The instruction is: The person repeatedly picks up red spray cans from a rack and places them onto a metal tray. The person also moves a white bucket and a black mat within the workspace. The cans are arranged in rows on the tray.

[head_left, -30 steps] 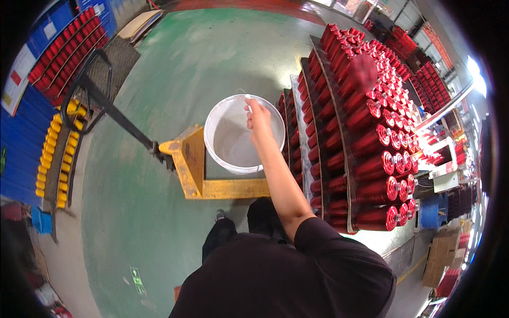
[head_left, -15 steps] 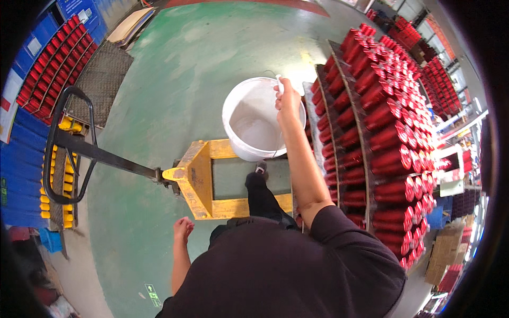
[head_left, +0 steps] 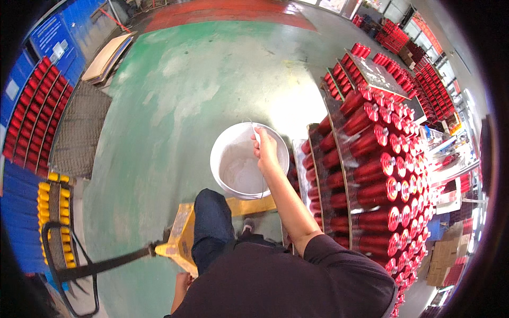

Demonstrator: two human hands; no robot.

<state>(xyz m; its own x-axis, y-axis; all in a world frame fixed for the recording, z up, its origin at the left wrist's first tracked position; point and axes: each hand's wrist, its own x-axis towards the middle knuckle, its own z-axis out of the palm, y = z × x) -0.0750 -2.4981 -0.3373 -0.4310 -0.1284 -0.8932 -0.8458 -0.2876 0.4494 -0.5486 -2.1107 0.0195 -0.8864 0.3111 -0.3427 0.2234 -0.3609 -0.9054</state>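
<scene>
My right hand (head_left: 266, 151) is closed around the white grip of a bucket's wire handle. The white bucket (head_left: 225, 151) hangs in front of me, its open top facing up and its inside bare apart from greyish stains at the bottom. Low at my left side hangs my left hand (head_left: 183, 282), its fingers curled in with nothing visible in them. Beside it is the yellow pallet truck (head_left: 183, 225), partly hidden behind my legs. The truck's black looped handle (head_left: 95, 269) reaches out to the left.
Stacked red cylinders (head_left: 379, 175) with shiny ends stand close on my right, layered with boards. At the left are a rack of red cylinders (head_left: 37, 114), yellow cylinders (head_left: 64, 212) and flat sheets (head_left: 108, 57). Green floor (head_left: 159, 106) stretches ahead, with a red strip (head_left: 222, 15) beyond.
I have stepped forward, and the pallet truck now sits lower in view, behind me. One knee has come up beneath the bucket. My right hand still carries the bucket.
</scene>
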